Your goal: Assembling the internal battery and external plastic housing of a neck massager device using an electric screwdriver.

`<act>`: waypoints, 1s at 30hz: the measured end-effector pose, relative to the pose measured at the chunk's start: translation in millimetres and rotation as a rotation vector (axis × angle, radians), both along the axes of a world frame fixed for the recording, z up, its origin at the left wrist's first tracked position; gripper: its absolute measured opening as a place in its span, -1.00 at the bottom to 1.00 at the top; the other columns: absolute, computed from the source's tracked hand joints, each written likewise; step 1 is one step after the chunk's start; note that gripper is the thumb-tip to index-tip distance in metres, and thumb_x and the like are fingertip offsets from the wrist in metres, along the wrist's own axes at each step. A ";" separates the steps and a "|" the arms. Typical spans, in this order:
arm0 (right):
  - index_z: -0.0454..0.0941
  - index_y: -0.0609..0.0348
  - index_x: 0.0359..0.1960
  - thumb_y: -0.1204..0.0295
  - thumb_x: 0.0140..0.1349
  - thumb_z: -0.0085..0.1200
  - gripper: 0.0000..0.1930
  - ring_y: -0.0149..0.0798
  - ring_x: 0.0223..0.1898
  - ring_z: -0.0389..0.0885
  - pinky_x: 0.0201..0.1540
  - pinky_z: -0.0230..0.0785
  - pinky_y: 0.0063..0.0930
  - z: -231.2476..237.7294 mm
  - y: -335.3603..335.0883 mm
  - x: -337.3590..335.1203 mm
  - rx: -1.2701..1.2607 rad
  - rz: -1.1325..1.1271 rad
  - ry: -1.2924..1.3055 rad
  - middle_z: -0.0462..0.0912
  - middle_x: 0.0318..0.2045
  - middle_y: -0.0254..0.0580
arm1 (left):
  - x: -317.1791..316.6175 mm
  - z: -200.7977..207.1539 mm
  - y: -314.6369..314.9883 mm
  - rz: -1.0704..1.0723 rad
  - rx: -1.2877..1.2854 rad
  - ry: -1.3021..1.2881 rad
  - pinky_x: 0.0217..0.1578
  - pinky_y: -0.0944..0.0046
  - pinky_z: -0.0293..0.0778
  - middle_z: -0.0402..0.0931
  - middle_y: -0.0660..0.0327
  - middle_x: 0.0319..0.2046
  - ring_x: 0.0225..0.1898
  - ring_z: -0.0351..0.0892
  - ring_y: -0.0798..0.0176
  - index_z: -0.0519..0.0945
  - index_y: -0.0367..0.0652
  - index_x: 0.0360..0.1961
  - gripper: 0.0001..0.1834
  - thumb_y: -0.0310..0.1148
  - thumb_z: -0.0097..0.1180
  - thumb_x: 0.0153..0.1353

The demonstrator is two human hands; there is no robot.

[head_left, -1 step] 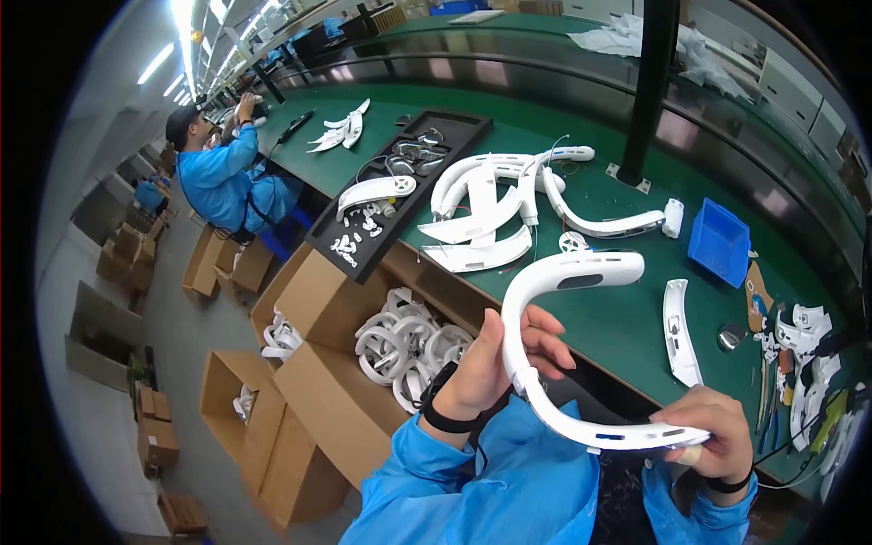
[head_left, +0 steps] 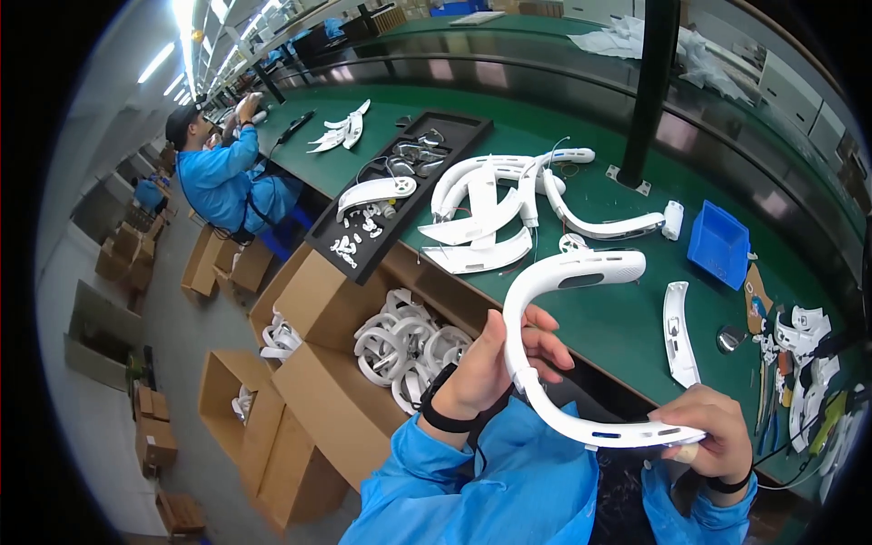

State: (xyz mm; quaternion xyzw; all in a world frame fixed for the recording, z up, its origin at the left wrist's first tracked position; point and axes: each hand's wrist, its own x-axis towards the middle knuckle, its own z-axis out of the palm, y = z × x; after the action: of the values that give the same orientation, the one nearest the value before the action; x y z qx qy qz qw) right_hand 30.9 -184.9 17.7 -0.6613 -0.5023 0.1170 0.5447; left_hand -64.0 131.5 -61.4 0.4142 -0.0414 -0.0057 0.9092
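Note:
A white U-shaped neck fan [head_left: 536,400] is held up in front of me, its open side facing right. My left hand [head_left: 481,368] is closed around its curved middle, thumb on the outer side and fingers showing inside the curve. A dark oval patch marks its upper arm. My right hand [head_left: 710,431] pinches the tip of the slotted lower arm between thumb and fingers. Past my right hand, a narrow curved white shell piece [head_left: 678,336] lies on the green bench [head_left: 609,331].
White neck fan parts [head_left: 490,204] with loose wires lie beyond the held one. Left of them sits a black tray [head_left: 454,136] with small parts. A blue bin [head_left: 718,245], tools and white scraps are at right. An open carton [head_left: 318,381] holds white rings. A co-worker [head_left: 218,173] works further left.

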 end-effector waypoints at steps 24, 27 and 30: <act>0.63 0.32 -0.14 0.59 0.24 0.17 -0.84 -0.34 -0.33 0.66 -0.20 0.49 -0.47 -74.1 -8.5 -0.3 -0.176 -0.570 0.209 0.71 -0.36 -0.14 | 67.0 28.3 87.4 0.474 -0.688 -0.250 -0.14 0.29 0.54 0.46 0.28 -0.42 -0.32 0.50 0.32 0.63 -0.27 -0.12 -0.73 -0.47 0.11 0.13; 0.65 0.34 -0.22 0.58 0.26 0.18 -0.90 -0.34 -0.38 0.68 -0.24 0.50 -0.48 -87.7 -7.7 -1.7 -0.194 -0.564 0.273 0.72 -0.41 -0.15 | 85.7 24.5 121.5 0.572 -0.691 -0.187 -0.11 0.28 0.55 0.49 0.26 -0.41 -0.30 0.54 0.30 0.62 -0.23 -0.19 -0.78 -0.48 0.12 0.11; 0.65 0.35 -0.24 0.57 0.27 0.17 -0.91 -0.36 -0.39 0.69 -0.26 0.51 -0.50 -97.5 -6.4 -0.6 -0.205 -0.563 0.366 0.72 -0.43 -0.15 | 99.3 19.7 143.1 0.626 -0.708 -0.167 -0.08 0.23 0.54 0.49 0.27 -0.42 -0.33 0.54 0.29 0.59 -0.18 -0.25 -0.82 -0.48 0.15 0.07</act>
State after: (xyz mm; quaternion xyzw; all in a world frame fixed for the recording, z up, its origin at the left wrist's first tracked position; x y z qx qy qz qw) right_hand 30.3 -191.4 -79.8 -0.7932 -0.1801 0.1286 0.5674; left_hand 35.3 274.5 -41.7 0.0705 0.0129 0.3163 0.9460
